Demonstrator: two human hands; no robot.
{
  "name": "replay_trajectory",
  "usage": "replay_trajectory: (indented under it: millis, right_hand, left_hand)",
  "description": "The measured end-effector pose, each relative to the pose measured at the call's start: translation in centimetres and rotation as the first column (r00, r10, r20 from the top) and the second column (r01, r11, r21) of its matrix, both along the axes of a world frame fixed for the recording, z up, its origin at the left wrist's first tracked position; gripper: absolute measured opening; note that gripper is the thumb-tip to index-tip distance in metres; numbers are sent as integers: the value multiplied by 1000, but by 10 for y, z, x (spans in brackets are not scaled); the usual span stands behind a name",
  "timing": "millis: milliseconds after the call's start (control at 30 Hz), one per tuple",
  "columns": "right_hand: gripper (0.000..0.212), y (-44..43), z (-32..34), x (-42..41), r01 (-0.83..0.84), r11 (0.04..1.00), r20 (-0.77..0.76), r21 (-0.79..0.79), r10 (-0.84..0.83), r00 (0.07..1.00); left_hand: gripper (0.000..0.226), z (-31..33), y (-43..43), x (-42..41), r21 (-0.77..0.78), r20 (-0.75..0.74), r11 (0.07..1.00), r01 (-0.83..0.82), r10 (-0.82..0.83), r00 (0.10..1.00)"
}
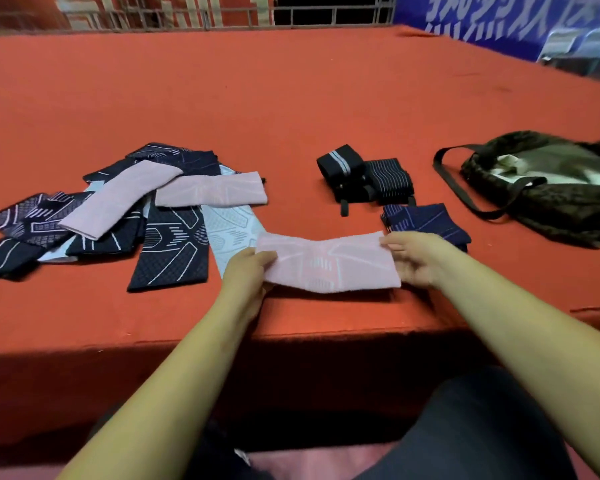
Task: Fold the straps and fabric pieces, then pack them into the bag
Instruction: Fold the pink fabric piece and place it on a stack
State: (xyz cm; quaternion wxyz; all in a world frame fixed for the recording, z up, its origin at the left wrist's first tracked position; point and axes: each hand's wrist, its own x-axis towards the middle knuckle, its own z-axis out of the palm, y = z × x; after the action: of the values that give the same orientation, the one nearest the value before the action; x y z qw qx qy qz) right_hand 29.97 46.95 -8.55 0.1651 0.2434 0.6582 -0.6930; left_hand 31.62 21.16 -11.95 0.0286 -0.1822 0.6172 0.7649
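The pink fabric piece (328, 263) is held between both hands just above the near edge of the red table (291, 98), its long axis running left to right across the person's front, so that each short end meets one hand. The left hand (248, 271) is closed on the left end, thumb on top and fingers curled beneath; the right hand (414, 256) is closed on the right end in the same pinch. Neither hand is nearer than the other — the piece is centred between them, sagging slightly at its middle. Judged from this, the step in hand is the fold of this piece, and the likely move is one end carried across the long axis to meet the other. The unfolded pile (118, 216) of dark patterned and pink pieces lies to the left, its nearest pale piece passing under the left end of the held one. Folded items stand to the right: two rolled black straps (364, 178) and a folded navy piece (423, 221), just beyond the right hand. The bag (548, 188) lies open further right, well apart from the hands. Packing is judged not yet begun, though the bag's contents cannot be told with certainty.
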Motion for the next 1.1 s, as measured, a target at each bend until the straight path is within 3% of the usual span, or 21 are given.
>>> replay_trajectory:
  millis: [100,167,267,367,500,633,700,800,867,1000,1100]
  right_hand:
    - [6,-3,-28,6,49,907,-236,419,57,970]
    - [9,-8,-35,8,106,793,-349,600,140,927]
    - [24,-14,-47,15,155,821,-454,549,137,881]
    - [27,-17,-59,23,229,805,-540,548,131,832]
    - [23,-15,-58,23,197,809,-540,554,168,825]
    - [25,-13,-54,24,180,847,-540,500,142,830]
    - [37,-15,-50,23,194,865,-527,462,92,845]
    - [57,-16,-51,21,215,876,-522,432,48,852]
    - [54,-16,-56,21,206,874,-540,440,74,838]
    - [27,-15,-57,20,193,836,-527,514,130,840]
    - [24,-12,-56,20,201,807,-506,556,137,851]
  left_hand:
    - [38,-8,0,3,-368,-84,929,-27,-5,996]
    - [32,-4,1,8,-542,-116,839,-47,-20,993]
    - [15,3,3,9,-574,-194,815,-75,-47,980]
    - [41,9,11,6,-460,-253,887,39,-173,952]
    - [62,6,33,18,-501,-355,845,185,-396,847]
    - [71,-13,51,16,-709,-280,646,282,-625,728]
    - [67,-22,58,10,-808,-197,509,298,-709,677]
    - [66,-35,65,3,-963,-49,208,171,-759,649]
    - [77,-40,68,3,-988,-42,127,84,-759,649]
    - [85,-41,68,7,-983,-103,176,54,-769,631]
    - [87,-39,66,7,-960,-137,263,100,-748,649]
